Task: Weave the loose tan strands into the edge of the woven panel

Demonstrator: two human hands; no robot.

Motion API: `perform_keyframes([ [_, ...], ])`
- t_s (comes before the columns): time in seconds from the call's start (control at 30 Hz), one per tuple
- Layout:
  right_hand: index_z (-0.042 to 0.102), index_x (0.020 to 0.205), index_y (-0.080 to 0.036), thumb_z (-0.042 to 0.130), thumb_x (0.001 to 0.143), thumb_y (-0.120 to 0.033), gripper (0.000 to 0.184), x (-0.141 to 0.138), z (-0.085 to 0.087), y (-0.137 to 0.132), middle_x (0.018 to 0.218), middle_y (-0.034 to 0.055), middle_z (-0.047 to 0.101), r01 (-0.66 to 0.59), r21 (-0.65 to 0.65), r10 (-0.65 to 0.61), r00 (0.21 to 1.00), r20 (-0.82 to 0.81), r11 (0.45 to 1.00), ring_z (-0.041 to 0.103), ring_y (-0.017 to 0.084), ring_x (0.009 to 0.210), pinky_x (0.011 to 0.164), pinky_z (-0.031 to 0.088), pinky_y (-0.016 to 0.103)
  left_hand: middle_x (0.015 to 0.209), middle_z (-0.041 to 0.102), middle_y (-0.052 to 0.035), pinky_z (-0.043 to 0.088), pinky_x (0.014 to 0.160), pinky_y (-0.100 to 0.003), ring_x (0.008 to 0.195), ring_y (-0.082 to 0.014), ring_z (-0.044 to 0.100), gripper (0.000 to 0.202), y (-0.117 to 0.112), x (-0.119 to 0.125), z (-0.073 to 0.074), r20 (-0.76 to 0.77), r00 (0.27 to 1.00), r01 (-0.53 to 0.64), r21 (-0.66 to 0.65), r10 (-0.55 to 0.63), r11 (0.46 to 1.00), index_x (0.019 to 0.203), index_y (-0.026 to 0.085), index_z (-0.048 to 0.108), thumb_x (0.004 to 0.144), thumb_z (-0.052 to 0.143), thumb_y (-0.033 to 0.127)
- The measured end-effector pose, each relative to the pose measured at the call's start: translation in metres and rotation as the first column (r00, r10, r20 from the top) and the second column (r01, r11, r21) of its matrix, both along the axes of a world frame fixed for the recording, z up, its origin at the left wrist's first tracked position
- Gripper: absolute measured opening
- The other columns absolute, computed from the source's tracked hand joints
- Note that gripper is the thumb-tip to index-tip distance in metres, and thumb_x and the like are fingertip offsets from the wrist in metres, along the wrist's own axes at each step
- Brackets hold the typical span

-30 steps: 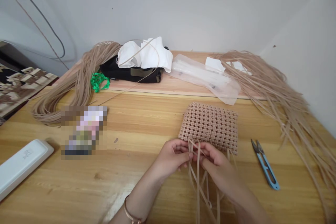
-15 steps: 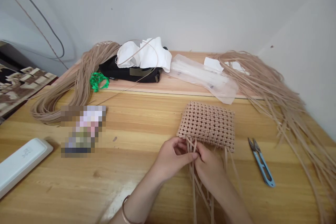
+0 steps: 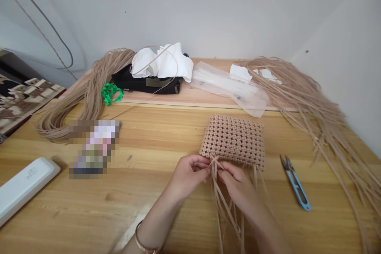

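Note:
A tan woven piece (image 3: 233, 141) with a knotted, open-hole pattern lies on the table in front of me. Loose tan strips (image 3: 218, 198) hang from its near edge toward me. At the near left corner, my left hand (image 3: 190, 174) pinches strips between thumb and fingers. My right hand (image 3: 235, 180) is closed on strips just to the right, close against the woven edge. Between the two hands several strips cross one another. The fingertips are partly hidden behind the strips.
Blue-handled thread snips (image 3: 297, 186) lie to the right. Long tan strips (image 3: 318, 111) spread along the right side, with another bundle (image 3: 86, 87) at back left. A black bag (image 3: 143, 83), plastic sleeve (image 3: 235, 89), green ribbon (image 3: 111, 94), pixelated item (image 3: 97, 147) and white case (image 3: 28, 186) surround the work.
My left thumb has drawn back left from the right hand's fingers. The strips between my hands now cross closer to the woven edge. The view has shifted slightly.

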State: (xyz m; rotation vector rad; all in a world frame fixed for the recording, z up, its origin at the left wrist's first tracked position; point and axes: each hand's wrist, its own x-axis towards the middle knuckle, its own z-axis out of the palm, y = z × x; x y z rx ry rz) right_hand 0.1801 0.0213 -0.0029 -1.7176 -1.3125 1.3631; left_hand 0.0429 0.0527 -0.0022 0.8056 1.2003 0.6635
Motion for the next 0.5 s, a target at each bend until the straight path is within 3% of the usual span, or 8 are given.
perform_keyframes([
  [0.17,0.066,0.09,-0.017,0.047,0.079,-0.031,0.026,-0.0022,-0.0021,0.0005,0.074,0.0024,0.066,0.022,-0.011,-0.023,0.998,-0.062,1.0,0.057,0.02,0.073,0.066,0.042,0.029,0.066,0.063,-0.0025,0.044,0.05,-0.019,0.056,-0.009,0.054,0.016,0.0009,-0.0001,-0.0009,0.008,1.0,-0.005,0.018,0.005,1.0,0.073,0.009,0.063,0.058,0.062,0.007],
  [0.33,0.065,0.087,-0.016,0.05,0.073,-0.021,0.021,-0.0078,0.0027,0.0025,0.076,0.0025,0.066,0.027,-0.004,-0.028,0.996,-0.082,1.0,0.059,0.02,0.073,0.067,0.043,0.028,0.067,0.066,-0.0023,0.043,0.055,-0.019,0.058,-0.0101,0.057,0.023,-0.0014,0.002,-0.0059,-0.109,0.993,0.059,0.138,-0.044,0.989,0.074,0.011,0.066,0.055,0.057,0.003],
  [0.5,0.062,0.064,-0.015,0.05,0.069,-0.021,0.013,-0.0088,-0.002,0.0033,0.057,-0.0011,0.056,0.06,0.021,-0.06,0.998,0.005,0.998,0.051,0.016,0.057,0.052,0.037,0.024,0.07,0.068,-0.0034,0.043,0.055,-0.02,0.06,-0.0125,0.059,0.023,-0.0039,0.0013,-0.0075,-0.197,0.974,0.154,0.225,-0.11,0.962,0.076,0.013,0.066,0.057,0.054,0.006],
])
